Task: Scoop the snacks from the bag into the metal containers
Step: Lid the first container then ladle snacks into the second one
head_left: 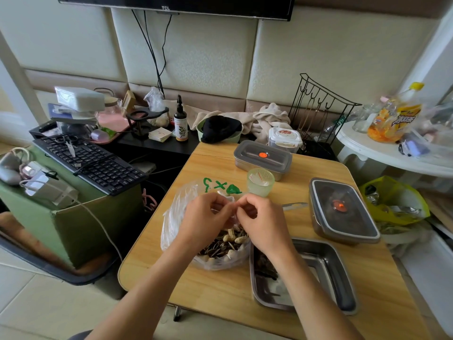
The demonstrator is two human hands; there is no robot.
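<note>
A clear plastic bag [176, 217] of peanuts and sunflower seeds [228, 244] sits on the wooden table [220, 290]. My left hand [206, 219] and my right hand [259, 222] both pinch the bag's top edge, close together above the snacks. An open metal container [328, 271] lies to the right of the bag with some dark seeds in its near-left part. Two lidded metal containers stand farther off, one at the right [343, 212] and one at the back [262, 158]. A metal spoon handle [294, 206] shows behind my right hand.
A green plastic cup [260, 182] stands behind the bag. A keyboard [90, 163] rests on a green box at the left. A black wire rack [321, 111], cloths and a white round table [392, 153] with bottles crowd the back and right.
</note>
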